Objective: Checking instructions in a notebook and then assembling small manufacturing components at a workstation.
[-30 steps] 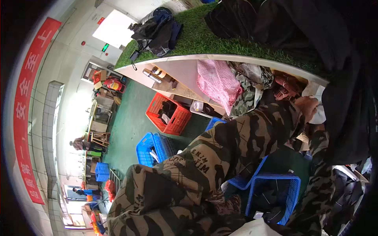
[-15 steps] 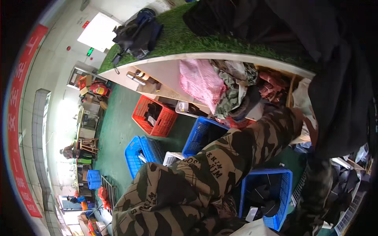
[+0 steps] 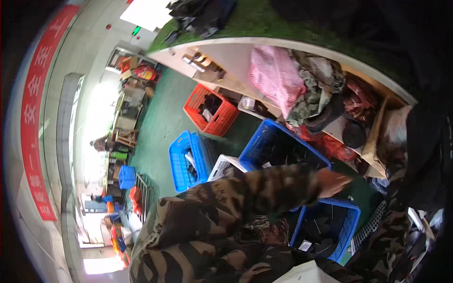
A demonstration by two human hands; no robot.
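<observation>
Grip, head view: my left hand (image 3: 332,183) is stretched out flat with the fingers spread. It is blurred, but I see nothing in it. I cannot find my right hand, only a camouflage sleeve (image 3: 394,236) low on that side.
Nearest thing: the lower blue crate (image 3: 353,221) sits just below the hand and holds dark folded pieces. The hand hovers above it without touching.
Behind the hand: a second blue crate (image 3: 264,141), also filled with dark things, lies just beyond the wrist, partly hidden by my forearm.
Above the hand: the open shelf (image 3: 236,61) under the green tabletop (image 3: 264,19) is stuffed with a pink cloth (image 3: 276,78), a camouflage garment (image 3: 316,89) and dark bundles. All of it is well apart from the fingers.
Further off: a white crate (image 3: 222,165), a third blue crate (image 3: 177,155) and a red crate (image 3: 222,118) stand on the green floor, away past my elbow.
Change: a second ago, and half a second ago as well, the hand was up at the shelf among the bundles. Now it is down over the crates.
Reading: I judge the hand has left the shelf and is free, with the lower crate being what it now attends to.
</observation>
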